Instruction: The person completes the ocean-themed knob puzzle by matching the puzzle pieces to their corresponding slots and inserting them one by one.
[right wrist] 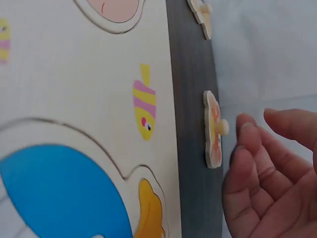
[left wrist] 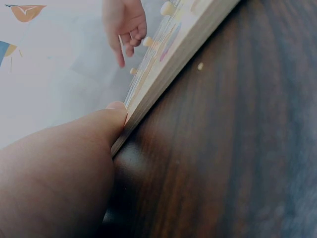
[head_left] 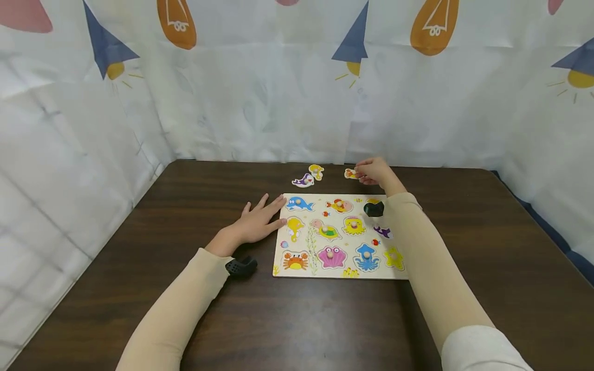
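At the upper middle of the frame, just right of center, we see an orange puzzle piece on the table beyond the board, its long axis running left to right; in the right wrist view it runs top to bottom, and its knob points right, toward the fingers. There the right hand stands just beside the knob, fingers loosely bent and thumb apart with a gap between, grasping nothing. From the head view we see those fingers overlap the piece's right end. Left of it lie a purple piece and a yellow piece. The left hand, fingers spread, touches the board's left edge and grips nothing. The right sleeve and a dark wrist device hide part of the board's right side.
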`<state>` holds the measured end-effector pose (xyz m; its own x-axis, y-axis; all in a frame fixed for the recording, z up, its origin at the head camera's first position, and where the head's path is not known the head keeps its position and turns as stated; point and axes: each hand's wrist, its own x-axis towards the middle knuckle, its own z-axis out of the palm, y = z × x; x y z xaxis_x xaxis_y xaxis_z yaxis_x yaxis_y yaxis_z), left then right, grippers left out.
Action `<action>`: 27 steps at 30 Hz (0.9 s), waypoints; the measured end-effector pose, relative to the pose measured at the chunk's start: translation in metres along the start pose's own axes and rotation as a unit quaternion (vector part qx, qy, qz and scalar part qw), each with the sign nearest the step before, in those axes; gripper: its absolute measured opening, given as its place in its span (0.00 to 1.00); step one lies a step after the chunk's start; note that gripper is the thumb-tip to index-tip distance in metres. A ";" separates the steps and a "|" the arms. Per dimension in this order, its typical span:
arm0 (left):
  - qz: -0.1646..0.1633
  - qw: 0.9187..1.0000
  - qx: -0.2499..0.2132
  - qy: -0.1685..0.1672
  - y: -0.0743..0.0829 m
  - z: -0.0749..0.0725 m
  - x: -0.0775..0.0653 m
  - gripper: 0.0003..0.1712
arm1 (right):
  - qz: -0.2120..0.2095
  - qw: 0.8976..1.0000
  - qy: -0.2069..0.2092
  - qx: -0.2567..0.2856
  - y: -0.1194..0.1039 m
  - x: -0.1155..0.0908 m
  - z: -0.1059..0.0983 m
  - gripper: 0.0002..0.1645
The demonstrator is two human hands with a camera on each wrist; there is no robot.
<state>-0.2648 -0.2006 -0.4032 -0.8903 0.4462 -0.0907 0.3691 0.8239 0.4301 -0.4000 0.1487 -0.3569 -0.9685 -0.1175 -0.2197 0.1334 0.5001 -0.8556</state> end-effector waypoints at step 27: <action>-0.005 1.000 0.007 -0.005 0.001 -0.001 0.002 0.41 | 0.039 0.998 -0.009 -0.053 0.002 0.011 0.008 0.19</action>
<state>-0.2669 -0.1992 -0.4021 -0.8912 0.4416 -0.1040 0.3639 0.8327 0.4174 -0.4084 0.1420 -0.3647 -0.9518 -0.0902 -0.2932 0.1842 0.5964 -0.7813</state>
